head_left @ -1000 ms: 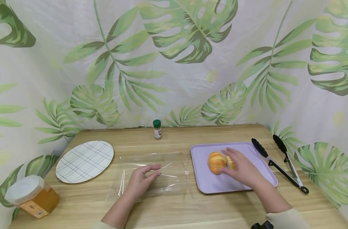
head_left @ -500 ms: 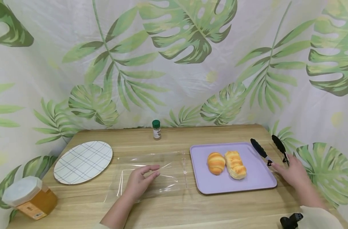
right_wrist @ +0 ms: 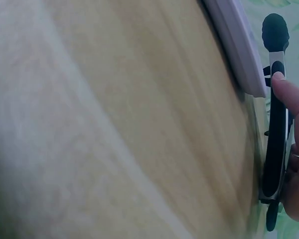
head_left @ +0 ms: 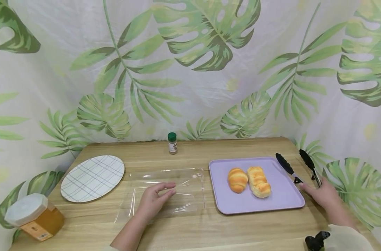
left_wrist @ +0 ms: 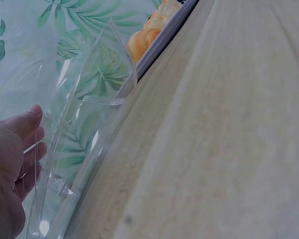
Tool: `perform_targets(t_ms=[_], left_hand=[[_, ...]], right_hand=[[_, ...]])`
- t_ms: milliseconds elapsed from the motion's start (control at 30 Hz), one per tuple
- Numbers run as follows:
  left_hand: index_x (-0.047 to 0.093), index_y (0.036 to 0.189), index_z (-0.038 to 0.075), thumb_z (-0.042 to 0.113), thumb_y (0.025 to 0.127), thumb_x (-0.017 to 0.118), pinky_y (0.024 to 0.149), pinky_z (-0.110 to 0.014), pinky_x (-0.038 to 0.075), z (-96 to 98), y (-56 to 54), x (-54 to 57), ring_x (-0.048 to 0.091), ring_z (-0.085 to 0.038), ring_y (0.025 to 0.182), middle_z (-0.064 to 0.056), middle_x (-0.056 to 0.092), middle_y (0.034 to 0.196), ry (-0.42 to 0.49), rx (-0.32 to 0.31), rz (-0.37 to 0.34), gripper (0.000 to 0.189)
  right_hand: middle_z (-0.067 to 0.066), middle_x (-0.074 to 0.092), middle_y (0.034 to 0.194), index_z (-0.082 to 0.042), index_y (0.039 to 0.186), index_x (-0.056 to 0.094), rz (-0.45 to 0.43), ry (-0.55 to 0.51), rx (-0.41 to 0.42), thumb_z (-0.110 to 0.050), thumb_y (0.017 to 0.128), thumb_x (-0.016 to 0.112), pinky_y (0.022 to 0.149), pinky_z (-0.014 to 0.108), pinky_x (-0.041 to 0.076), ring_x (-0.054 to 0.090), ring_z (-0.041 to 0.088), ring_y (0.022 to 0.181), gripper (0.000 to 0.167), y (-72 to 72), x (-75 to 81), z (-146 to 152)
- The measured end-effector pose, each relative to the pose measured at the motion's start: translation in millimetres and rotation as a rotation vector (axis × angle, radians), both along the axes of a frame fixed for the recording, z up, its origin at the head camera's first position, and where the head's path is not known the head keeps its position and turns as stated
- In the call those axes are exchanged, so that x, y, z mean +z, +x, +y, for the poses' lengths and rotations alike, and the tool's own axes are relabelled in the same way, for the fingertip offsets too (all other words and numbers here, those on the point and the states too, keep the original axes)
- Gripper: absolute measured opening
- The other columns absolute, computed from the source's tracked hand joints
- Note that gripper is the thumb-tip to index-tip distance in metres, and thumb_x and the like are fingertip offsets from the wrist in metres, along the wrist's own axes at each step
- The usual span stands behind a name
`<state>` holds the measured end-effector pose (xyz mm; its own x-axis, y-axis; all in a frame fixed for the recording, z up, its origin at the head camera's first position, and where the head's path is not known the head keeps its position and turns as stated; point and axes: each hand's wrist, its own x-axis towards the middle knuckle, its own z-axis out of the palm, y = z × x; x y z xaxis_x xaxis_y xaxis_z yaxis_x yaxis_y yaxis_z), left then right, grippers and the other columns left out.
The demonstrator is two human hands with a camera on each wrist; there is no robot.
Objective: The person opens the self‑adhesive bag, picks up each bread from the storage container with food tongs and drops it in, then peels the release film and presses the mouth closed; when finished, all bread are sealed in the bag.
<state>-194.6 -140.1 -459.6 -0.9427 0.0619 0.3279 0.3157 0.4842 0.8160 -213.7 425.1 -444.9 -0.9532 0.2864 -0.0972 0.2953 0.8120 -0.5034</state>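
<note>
In the head view, my right hand [head_left: 325,197] grips a pair of tongs [right_wrist: 275,139] with black tips, to the right of the lilac tray [head_left: 231,205]. Its thumb lies along one arm, and the arms stand spread. Two breads, a round striped roll [head_left: 238,180] and a longer ridged loaf [head_left: 258,182], lie side by side on the tray. My left hand [head_left: 154,200] is at a clear plastic bag [head_left: 187,198] left of the tray, thumb and fingers apart. In the left wrist view the clear film [left_wrist: 65,114] passes close to those fingertips.
A checked oval plate [head_left: 92,178] lies at the left. Nearer me stands a honey-coloured jar [head_left: 43,223] with a white lid. A small green-capped spice bottle [head_left: 172,143] is at the back edge. Behind the table hangs a leaf-print cloth [head_left: 190,87].
My right hand has left the breads on the tray, moved right and taken hold of the tongs. The longer loaf is uncovered now. My left hand has stayed at the bag.
</note>
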Motion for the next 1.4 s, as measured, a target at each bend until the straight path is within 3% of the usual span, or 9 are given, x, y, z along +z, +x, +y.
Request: perform_targets(t_ms=[367, 567, 667, 867, 1233, 1400], left_hand=[[0.075, 0.103, 0.007, 0.014, 0.082, 0.077, 0.100, -0.043, 0.052, -0.3, 0.0, -1.8, 0.068, -0.025, 0.110, 0.000, 0.076, 0.107, -0.004, -0.001, -0.001, 0.021], [0.075, 0.102, 0.007, 0.013, 0.082, 0.077, 0.100, -0.043, 0.053, 0.2, 0.0, -3.5, 0.068, -0.025, 0.110, 0.000, 0.076, 0.107, 0.002, -0.008, 0.002, 0.021], [0.075, 0.102, 0.007, 0.014, 0.082, 0.077, 0.100, -0.043, 0.053, 0.3, -0.6, -4.4, 0.068, -0.026, 0.109, -0.001, 0.076, 0.108, 0.004, -0.013, 0.003, 0.021], [0.075, 0.103, 0.008, 0.015, 0.083, 0.077, 0.100, -0.045, 0.053, -0.3, -1.9, -5.0, 0.068, -0.026, 0.110, 0.000, 0.075, 0.109, -0.005, -0.011, 0.009, 0.022], [0.075, 0.104, 0.007, 0.013, 0.083, 0.076, 0.100, -0.044, 0.053, -0.6, -2.7, -4.6, 0.068, -0.026, 0.110, -0.001, 0.075, 0.109, 0.001, -0.021, 0.005, 0.021], [0.075, 0.103, 0.007, 0.011, 0.083, 0.077, 0.099, -0.044, 0.053, -0.5, -2.7, -5.8, 0.068, -0.026, 0.109, -0.001, 0.076, 0.108, -0.011, -0.013, 0.015, 0.021]], right_hand=[[0.048, 0.026, 0.141, 0.017, 0.147, 0.017, 0.041, -0.026, -0.132, -0.061, 0.087, 0.061, 0.109, 0.069, 0.030, 0.030, 0.063, 0.129, 0.107, 2.9, -3.2, -7.6], [0.048, 0.031, 0.138, 0.018, 0.143, 0.024, 0.090, -0.029, -0.150, -0.061, 0.087, 0.061, 0.107, 0.070, 0.032, 0.034, 0.063, 0.125, 0.104, 13.7, 2.5, -14.7], [0.048, 0.030, 0.139, 0.018, 0.144, 0.023, 0.131, -0.027, -0.124, -0.060, 0.087, 0.062, 0.105, 0.072, 0.030, 0.033, 0.064, 0.125, 0.104, 22.5, 7.4, -21.2], [0.046, 0.044, 0.125, 0.019, 0.141, 0.030, 0.189, 0.020, -0.039, -0.058, 0.085, 0.066, 0.089, 0.070, 0.042, 0.047, 0.057, 0.109, 0.101, 47.4, 16.2, -44.4], [0.046, 0.045, 0.127, 0.020, 0.137, 0.034, 0.111, 0.043, 0.050, -0.060, 0.084, 0.068, 0.090, 0.069, 0.043, 0.047, 0.060, 0.113, 0.101, 94.6, 21.2, -83.8], [0.042, 0.051, 0.123, 0.017, 0.135, 0.039, 0.035, 0.085, 0.093, -0.065, 0.082, 0.067, 0.087, 0.066, 0.047, 0.051, 0.057, 0.111, 0.101, 105.2, 21.5, -94.9]])
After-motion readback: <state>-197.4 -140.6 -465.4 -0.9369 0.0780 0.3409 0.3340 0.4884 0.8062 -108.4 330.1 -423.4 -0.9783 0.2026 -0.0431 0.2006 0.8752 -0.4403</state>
